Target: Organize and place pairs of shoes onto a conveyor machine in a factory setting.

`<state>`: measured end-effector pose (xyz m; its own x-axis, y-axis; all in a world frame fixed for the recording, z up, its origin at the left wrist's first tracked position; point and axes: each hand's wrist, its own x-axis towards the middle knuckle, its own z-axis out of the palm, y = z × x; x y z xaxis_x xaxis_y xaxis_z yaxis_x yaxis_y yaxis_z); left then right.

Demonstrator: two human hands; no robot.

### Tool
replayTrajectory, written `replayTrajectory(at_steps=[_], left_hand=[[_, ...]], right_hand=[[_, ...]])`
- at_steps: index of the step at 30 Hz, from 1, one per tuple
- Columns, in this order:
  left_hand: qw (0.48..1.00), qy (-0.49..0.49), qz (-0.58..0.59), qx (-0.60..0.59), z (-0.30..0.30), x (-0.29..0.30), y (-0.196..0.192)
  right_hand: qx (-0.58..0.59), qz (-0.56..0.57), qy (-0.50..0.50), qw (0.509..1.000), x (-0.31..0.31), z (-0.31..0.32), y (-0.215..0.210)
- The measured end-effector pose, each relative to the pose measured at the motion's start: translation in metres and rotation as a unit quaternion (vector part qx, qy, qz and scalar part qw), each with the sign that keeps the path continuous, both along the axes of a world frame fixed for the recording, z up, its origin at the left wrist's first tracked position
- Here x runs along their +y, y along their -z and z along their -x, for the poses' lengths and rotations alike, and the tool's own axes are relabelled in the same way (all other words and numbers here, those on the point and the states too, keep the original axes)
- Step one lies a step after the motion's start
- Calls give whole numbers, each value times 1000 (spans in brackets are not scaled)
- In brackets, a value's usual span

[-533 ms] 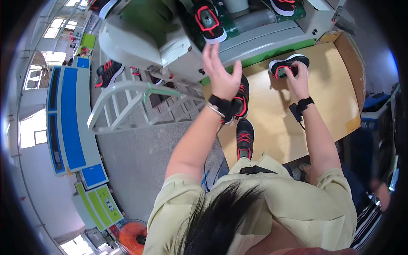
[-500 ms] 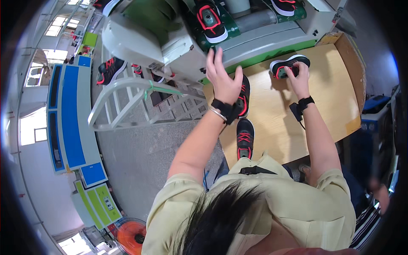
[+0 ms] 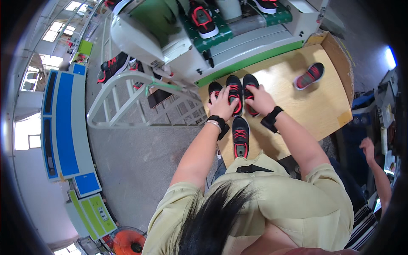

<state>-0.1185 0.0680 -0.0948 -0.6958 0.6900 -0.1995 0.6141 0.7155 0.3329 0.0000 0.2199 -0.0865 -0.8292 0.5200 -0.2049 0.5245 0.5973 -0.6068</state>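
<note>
Three black sneakers with red laces and trim stand side by side near the left end of the wooden table. My left hand (image 3: 222, 105) is over the left sneaker (image 3: 214, 88) and the middle sneaker (image 3: 233, 87), its fingers curled at the left one and its thumb by the opening of the middle one. My right hand (image 3: 261, 101) grips the right sneaker (image 3: 250, 80) from its right side. Closer to my body is another sneaker (image 3: 241, 135), toe pointing away. A separate sneaker (image 3: 310, 76) is tilted at the table's far right, its shadow beside it.
The light wooden table (image 3: 306, 114) has a raised board (image 3: 340, 63) at its right edge. Beyond it stands a grey-green machine (image 3: 255, 49) with a sneaker (image 3: 203, 21) on its green belt. A white rail (image 3: 114, 100) is at left. At right, a co-worker's arm (image 3: 376, 170) shows.
My right hand has moved left from the far right of the table to the row; my left hand has come nearer. More sneakers now stand in the row, and one appears at far right.
</note>
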Motion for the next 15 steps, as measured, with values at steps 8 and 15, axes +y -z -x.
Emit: replayTrajectory(at_steps=[8,15], left_hand=[[1000,8,15,22,0,-3,9],[998,62,12,-21,-12,33,3]], right_hand=[[166,-195,43,966,78,-12,6],[108,9,271,956,264,-61,92]])
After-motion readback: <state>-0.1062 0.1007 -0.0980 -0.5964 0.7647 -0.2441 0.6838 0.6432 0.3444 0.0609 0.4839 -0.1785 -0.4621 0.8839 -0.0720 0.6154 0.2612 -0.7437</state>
